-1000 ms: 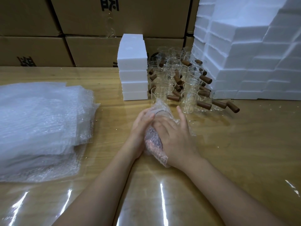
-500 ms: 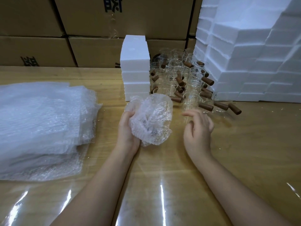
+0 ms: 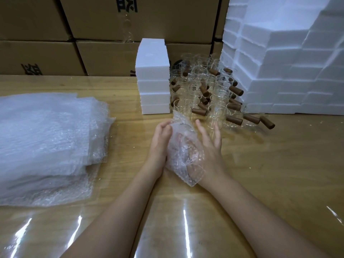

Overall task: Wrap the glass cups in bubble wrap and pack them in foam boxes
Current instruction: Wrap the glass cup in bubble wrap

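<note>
Between two hands at mid-table: one cup, nearly wrapped.

Left hand curls round the wrap with the cup inside, fingers bent over its top edge. Right hand lies flat against the other side, fingers straight and spread. Whether the bundle touches the table I can't tell. Its ends look untucked. Beyond stand many bare cups, between a short stack of foam boxes and a foam wall. No box is open. Spare sheets lie left, cartons behind. Most of the job remains, I'd say.

Glossy varnished wood table, crinkly clear plastic bubble wrap, matt white foam boxes, clear glass cups.
</note>
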### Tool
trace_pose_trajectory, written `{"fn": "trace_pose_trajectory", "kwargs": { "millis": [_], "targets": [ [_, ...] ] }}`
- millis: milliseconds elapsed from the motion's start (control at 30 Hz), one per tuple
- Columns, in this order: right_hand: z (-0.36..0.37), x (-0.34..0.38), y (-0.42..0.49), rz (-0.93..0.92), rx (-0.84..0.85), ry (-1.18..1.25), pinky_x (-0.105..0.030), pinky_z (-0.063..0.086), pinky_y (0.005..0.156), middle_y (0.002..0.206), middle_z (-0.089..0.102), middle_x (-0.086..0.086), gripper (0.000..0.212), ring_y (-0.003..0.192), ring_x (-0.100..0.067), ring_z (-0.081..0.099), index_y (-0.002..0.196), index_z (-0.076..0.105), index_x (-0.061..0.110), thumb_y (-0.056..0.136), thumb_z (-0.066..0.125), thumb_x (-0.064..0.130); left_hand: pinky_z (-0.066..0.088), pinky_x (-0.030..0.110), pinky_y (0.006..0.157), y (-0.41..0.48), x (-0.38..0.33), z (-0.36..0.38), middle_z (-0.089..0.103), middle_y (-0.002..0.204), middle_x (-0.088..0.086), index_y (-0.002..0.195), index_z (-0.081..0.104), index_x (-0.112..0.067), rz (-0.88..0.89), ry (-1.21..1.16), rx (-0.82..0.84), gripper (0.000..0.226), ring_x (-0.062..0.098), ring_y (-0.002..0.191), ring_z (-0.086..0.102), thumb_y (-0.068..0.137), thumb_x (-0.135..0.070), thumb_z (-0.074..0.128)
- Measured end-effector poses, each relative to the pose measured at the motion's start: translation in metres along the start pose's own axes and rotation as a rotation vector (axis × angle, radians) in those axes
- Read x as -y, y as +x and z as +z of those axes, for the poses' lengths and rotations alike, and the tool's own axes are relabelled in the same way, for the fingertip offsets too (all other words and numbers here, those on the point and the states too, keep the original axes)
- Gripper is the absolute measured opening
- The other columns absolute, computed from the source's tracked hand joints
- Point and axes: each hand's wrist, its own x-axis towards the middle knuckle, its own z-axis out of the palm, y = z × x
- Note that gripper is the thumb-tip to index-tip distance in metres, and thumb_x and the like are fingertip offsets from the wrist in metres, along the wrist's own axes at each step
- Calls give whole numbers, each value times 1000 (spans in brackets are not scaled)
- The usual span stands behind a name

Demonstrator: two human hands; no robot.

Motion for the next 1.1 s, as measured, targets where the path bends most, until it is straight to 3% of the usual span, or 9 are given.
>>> {"fn": "trace_pose_trajectory", "kwargs": {
  "millis": [100,200,267,367,433,600,667,867,1100],
  "targets": [
    [-3,5,0,34,18,126,-48,14,114,134,-25,48,78,141,-22,-25,133,9,66,75,61,61,55,30,77,-2,4,-1,63,119,9,122,50,-26,10,-3,75,81,24,102,67,53,-53,81],
    [-4,10,-1,73,94,-13,-51,13,117,153,5,24,72,136,-15,-32,142,28,48,76,44,70,56,33,72,-2,5,-1,62,119,10,120,53,-30,22,4,58,61,26,96,69,63,-31,77],
    [-7,14,-1,-67,-66,-73,-59,20,113,147,34,9,63,138,-7,-28,131,51,37,75,48,67,55,26,64,-1,4,0,64,113,6,115,55,-30,28,-6,30,50,18,86,71,68,-24,71],
    [-6,9,-2,-346,-418,-149,-60,18,109,113,66,-7,30,136,-20,31,106,65,16,83,52,31,53,22,59,2,4,-1,62,105,5,107,56,-23,40,-78,-57,41,12,77,69,68,-16,61],
    [-6,4,0,-415,-538,-105,-63,18,108,110,67,-4,23,121,-25,51,105,55,15,85,44,10,52,23,55,5,5,-5,61,99,8,105,53,-18,19,-166,-138,32,12,70,66,75,-7,56],
    [-1,6,1,-598,-440,-285,-71,17,105,125,63,5,26,129,-27,48,105,63,16,93,40,12,52,18,55,11,8,-9,64,85,3,109,56,-11,-38,-127,-144,21,6,63,65,94,-1,46],
    [0,9,3,-546,-349,-349,-73,18,103,122,64,3,31,132,-30,45,104,69,13,87,43,13,49,12,57,11,7,-6,67,77,-5,102,56,-9,21,-72,-146,10,-3,62,64,97,-11,47],
    [-1,14,0,-298,-151,-431,-73,17,104,115,64,-9,36,127,-44,46,108,67,1,73,65,13,52,25,80,10,11,1,70,93,-4,102,59,-22,88,-48,-32,48,8,87,66,70,-57,50],
    [0,12,3,-112,41,-370,-47,-18,112,142,37,-3,59,134,-17,34,141,43,16,85,36,35,48,14,77,1,12,-2,69,104,-12,120,51,-27,165,25,151,56,0,96,65,67,-39,61]
  ]
}}
